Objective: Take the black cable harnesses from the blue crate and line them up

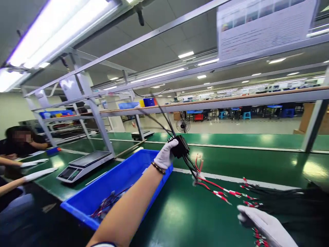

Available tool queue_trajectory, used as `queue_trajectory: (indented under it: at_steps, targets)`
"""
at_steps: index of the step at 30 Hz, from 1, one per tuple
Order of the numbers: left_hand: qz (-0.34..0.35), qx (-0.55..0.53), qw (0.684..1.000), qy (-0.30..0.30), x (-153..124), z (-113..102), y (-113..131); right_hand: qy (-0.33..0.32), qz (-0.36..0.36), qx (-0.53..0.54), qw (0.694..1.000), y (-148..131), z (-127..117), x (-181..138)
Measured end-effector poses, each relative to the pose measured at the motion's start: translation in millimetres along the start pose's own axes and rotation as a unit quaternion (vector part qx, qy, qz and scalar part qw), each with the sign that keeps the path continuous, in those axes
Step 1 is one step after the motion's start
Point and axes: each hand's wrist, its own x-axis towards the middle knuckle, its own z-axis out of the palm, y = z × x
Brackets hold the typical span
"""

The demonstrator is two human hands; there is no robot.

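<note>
The black cable bundle (181,146) is up in the air by the near-right rim of the blue bin (164,185), with the left hand (166,156) clamped around it, white-gloved fingers curled on its side. Dark leads stick up out of it, blurred, and more hang down to red wires (214,185) with red-and-white ends, over the green bench (177,219). In the bin lies a loose tangle of red and dark wires (109,204) with pale connectors; the left forearm hides part of it. The right hand (264,221) reaches in beside a heap of black cables (288,206), fingers stretched out and close together; whether they grip anything I can't tell. The heap runs off into shadow. Past the bin sits a scale (84,166). At the left edge, a co-worker's gloved hands (39,174) show, the body cut off.
</note>
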Motion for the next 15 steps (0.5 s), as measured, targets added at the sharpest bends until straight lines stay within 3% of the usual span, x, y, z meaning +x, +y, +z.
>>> queue_trajectory:
  at_steps: [3,7,11,15]
  targets:
    - [-0.06,-0.085,0.994,-0.019,-32,25,-61,0.038,0.001,0.075,0.996,-17,9,10]
    - [-0.203,-0.289,0.936,-0.005,-74,32,-144,0.035,0.038,0.083,0.995,-11,31,38]
    - [-0.25,-0.4,0.881,-0.027,-107,30,-212,-0.07,0.068,-0.015,0.995,-1,66,73]
    - [-0.227,-0.511,0.826,-0.066,-129,21,-249,-0.148,0.031,-0.064,0.986,4,101,102]
